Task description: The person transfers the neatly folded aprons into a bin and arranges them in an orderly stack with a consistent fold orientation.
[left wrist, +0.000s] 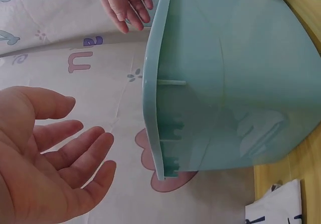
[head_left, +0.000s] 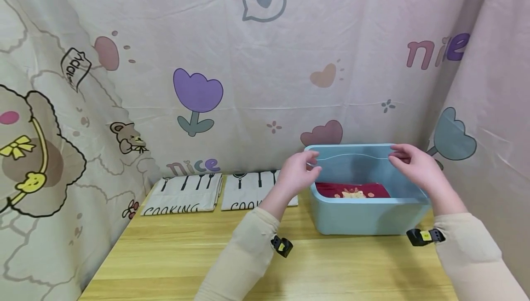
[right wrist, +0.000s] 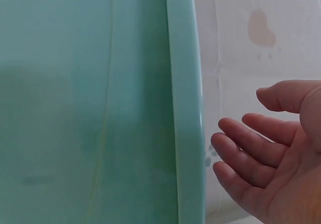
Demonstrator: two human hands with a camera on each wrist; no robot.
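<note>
"So, how far along are you?"

"Fairly far, I'd judge. The red item (head_left: 352, 190) with the printed figure is already inside the light-blue bin (head_left: 372, 218), which stands upright on the wooden table (head_left: 165, 255). That part looks done to me."

"Is it lying flat in there?"

"I can't tell. The front wall hides its lower part, and neither wrist view shows it."

"What are your hands doing?"

"Holding nothing. My left hand (head_left: 296, 172) is near the bin's left end, my right hand (head_left: 418, 167) near its right end. On both, the fingers are loosely bent and spread, with the thumb apart. The wrist views show a gap between each hand and the rim, so I take it I've let go of everything."

"And what's left?"

"Outside the bin, two folded white cloths lie side by side: the left cloth (head_left: 182, 193) and the right cloth (head_left: 248, 191), both lettered. They look neatly folded, so I see no folding left there."
</note>
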